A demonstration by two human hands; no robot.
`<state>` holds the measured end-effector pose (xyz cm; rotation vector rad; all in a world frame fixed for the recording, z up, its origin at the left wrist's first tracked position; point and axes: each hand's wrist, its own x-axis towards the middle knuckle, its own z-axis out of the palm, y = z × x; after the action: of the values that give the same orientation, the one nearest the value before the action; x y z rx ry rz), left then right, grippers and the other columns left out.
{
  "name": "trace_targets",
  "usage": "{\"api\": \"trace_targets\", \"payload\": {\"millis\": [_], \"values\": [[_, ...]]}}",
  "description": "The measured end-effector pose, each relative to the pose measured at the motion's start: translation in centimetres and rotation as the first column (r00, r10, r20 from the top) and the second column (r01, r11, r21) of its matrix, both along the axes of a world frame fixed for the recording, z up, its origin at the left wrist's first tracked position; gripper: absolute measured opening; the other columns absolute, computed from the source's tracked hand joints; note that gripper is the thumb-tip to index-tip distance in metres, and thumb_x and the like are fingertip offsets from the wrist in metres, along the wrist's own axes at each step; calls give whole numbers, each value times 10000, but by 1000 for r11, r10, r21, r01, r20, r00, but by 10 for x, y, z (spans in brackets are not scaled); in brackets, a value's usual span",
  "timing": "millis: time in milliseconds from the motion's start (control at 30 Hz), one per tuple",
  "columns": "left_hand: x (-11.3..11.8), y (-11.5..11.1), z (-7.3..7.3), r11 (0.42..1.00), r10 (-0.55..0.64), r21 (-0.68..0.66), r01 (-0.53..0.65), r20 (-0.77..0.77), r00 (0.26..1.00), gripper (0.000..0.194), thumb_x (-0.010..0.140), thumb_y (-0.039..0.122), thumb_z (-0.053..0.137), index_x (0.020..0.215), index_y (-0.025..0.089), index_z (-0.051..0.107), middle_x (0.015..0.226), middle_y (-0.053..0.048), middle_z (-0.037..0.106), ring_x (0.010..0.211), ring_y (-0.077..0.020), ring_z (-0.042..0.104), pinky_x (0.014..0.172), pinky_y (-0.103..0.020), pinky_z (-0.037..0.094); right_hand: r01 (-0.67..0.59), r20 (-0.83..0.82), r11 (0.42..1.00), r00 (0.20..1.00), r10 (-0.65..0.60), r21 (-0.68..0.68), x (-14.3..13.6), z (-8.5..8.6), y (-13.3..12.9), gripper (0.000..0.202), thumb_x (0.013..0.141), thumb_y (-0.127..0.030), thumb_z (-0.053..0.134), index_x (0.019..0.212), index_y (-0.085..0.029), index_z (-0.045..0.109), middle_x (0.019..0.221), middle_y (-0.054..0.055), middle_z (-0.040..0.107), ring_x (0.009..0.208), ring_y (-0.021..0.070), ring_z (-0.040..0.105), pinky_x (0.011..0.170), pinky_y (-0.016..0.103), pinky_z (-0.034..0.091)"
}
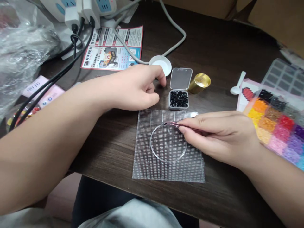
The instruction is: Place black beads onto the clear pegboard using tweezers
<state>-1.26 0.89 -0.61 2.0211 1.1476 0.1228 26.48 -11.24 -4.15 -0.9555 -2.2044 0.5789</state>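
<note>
A clear pegboard (pixel 147 164) lies flat near the table's front edge, with a clear ring (pixel 169 161) on it. My right hand (pixel 213 133) pinches pink tweezers (pixel 173 123), whose tips touch the ring's upper left, at a tiny dark bead. Behind the board stands a small clear box (pixel 179 99) of black beads, its lid tipped back. My left hand (pixel 144 87) hangs left of this box, fingers curled and apart, holding nothing, close to a round white dish (pixel 163 65). A gold cup (pixel 199 83) stands right of the box.
A bead case (pixel 277 126) with many colours lies at the right, beside a white spoon (pixel 238 84). Back left are a printed leaflet (pixel 111 47), a power strip (pixel 104 6), cables and plastic wrap (pixel 26 41).
</note>
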Motion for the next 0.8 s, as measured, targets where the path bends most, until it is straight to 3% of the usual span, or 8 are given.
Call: {"api": "trace_targets", "payload": {"millis": [500,800], "values": [[1,-2,2,1000,-9,17,10,-31,999,498,786,193,731,1265,310,656,583,105,588,549,-213,527,624,-415,362,56,-14,997,998,-56,-53,3,0,-1,223,1154,-102,839,1108,-217,1024,846,29,941,700,228,924,523,288,649],[1,-1,2,1000,2,21,-1,-39,999,533,760,205,760,1275,319,686,626,79,628,598,-235,579,651,-417,377,11,-10,999,1000,-12,-32,3,-2,1,223,1171,-100,814,1100,-156,1017,847,58,941,665,211,899,551,288,659]]}}
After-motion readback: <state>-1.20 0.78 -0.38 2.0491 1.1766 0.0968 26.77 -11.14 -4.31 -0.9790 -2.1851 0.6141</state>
